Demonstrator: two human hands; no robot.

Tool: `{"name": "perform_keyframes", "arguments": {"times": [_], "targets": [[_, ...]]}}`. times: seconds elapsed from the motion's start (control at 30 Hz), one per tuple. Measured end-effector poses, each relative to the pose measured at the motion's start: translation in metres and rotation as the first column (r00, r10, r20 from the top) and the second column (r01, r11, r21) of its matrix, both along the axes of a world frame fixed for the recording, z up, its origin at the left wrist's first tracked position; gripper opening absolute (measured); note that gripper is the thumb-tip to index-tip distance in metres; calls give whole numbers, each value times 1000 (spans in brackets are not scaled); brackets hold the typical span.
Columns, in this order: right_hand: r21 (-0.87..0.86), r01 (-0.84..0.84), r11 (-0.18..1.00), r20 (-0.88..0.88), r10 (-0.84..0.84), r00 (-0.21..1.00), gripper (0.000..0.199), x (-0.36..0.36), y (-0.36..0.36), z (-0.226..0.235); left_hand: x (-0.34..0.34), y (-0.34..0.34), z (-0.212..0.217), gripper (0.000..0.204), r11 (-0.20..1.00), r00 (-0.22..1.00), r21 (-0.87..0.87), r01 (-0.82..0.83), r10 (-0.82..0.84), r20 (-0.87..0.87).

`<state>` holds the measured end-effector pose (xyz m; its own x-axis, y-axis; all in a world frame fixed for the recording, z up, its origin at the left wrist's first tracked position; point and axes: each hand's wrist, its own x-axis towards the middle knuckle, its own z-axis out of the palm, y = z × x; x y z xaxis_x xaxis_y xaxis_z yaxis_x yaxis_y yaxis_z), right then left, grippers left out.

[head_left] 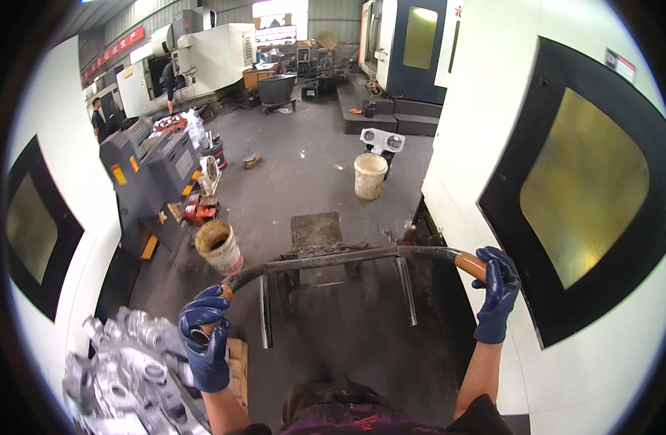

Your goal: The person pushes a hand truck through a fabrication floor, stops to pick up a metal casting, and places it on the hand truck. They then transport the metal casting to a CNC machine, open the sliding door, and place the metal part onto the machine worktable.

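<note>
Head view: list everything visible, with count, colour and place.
Handlebar: one, black with brown grips, across the centre
Flat plate: one, dark, just beyond the handlebar
Buckets: two, dirty white, left and right beyond the handlebar
Castings: several, silver, lower left
Pallet: one, tan, beside the castings
Machines: several, mostly white, both sides and back
Bin: one, dark grey, back centre
Banner: one, red, upper left
People: two, dark clothing, back left
Left hand: one, blue glove, handlebar's left end
Right hand: one, blue glove, handlebar's right end
</note>
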<state>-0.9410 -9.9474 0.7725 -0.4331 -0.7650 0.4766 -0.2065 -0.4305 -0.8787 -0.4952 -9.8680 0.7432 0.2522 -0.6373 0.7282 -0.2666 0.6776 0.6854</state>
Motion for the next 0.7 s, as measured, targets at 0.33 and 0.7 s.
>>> {"name": "perform_keyframes", "arguments": {"times": [0.33,0.7], "targets": [[-63,-27,998,-79,22,997,21,54,-355,-3,64,-345,7,15,976,971,18,-216,217,-97],[-142,-115,983,-121,98,988,10,143,-709,27,120,-713,75,19,907,897,150,-394,415,-154]]}}
